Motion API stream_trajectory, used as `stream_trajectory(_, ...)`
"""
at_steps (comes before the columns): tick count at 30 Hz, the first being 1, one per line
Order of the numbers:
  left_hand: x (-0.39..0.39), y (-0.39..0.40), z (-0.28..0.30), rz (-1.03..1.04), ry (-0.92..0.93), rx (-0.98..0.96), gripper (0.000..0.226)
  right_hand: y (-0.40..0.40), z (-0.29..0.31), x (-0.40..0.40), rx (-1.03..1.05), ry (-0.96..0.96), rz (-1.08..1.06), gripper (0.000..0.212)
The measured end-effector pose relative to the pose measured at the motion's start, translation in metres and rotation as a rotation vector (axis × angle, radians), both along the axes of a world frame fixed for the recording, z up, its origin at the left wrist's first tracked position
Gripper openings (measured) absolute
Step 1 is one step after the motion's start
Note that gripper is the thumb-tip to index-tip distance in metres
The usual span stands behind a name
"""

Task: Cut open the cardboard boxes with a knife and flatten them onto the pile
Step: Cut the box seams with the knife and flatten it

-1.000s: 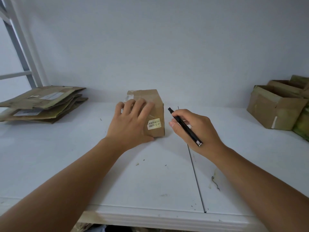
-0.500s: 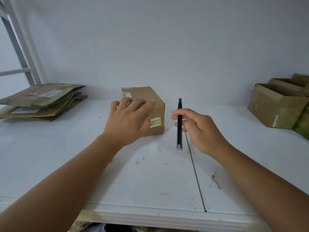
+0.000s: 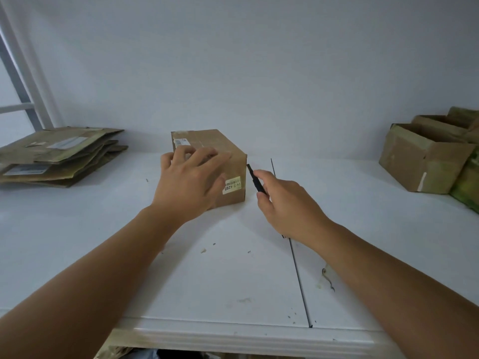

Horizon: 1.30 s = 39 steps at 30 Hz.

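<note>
A small closed cardboard box [image 3: 220,143] with a yellow label stands in the middle of the white table [image 3: 220,281]. My left hand [image 3: 189,182] rests on its top and near face with the fingers spread. My right hand [image 3: 287,206] holds a slim black knife [image 3: 255,178] just right of the box's near right corner, its tip pointing up toward that edge. A pile of flattened cardboard [image 3: 57,156] lies at the far left of the table.
Open cardboard boxes [image 3: 425,156] stand at the far right against the wall. A seam [image 3: 298,275] runs front to back across the table. Small scraps lie near the front edge. A metal frame [image 3: 23,81] stands at the left.
My right hand turned the knife from upright in the fingers to a tilted grip and brought it close to the box's right corner. My left hand stayed on the box.
</note>
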<state>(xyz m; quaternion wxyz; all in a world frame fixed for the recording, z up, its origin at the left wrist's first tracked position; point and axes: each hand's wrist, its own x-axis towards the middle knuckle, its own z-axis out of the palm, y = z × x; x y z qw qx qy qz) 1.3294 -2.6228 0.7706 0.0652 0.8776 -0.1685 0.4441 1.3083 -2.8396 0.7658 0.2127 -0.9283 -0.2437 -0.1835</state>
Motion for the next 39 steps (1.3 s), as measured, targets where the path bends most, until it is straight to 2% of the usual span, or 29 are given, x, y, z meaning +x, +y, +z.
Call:
stream_trajectory(13,-0.004,0.000,0.001,-0.030,0.059,-0.036,0.044,0.006,-0.002,0.007,-0.037,-0.042,-0.023,0.037)
stream_trajectory(23,-0.003,0.001,0.003,-0.058,0.133,-0.050,0.055,0.012,0.007,0.003,-0.007,-0.002,0.004,0.030)
stream_trajectory(30,-0.003,0.000,0.004,-0.061,0.177,-0.060,0.054,0.004,0.026,0.011,-0.131,0.023,-0.052,0.020)
stream_trajectory(39,-0.001,0.002,0.004,-0.055,0.177,-0.043,0.055,0.009,0.012,0.009,-0.043,-0.008,-0.055,0.032)
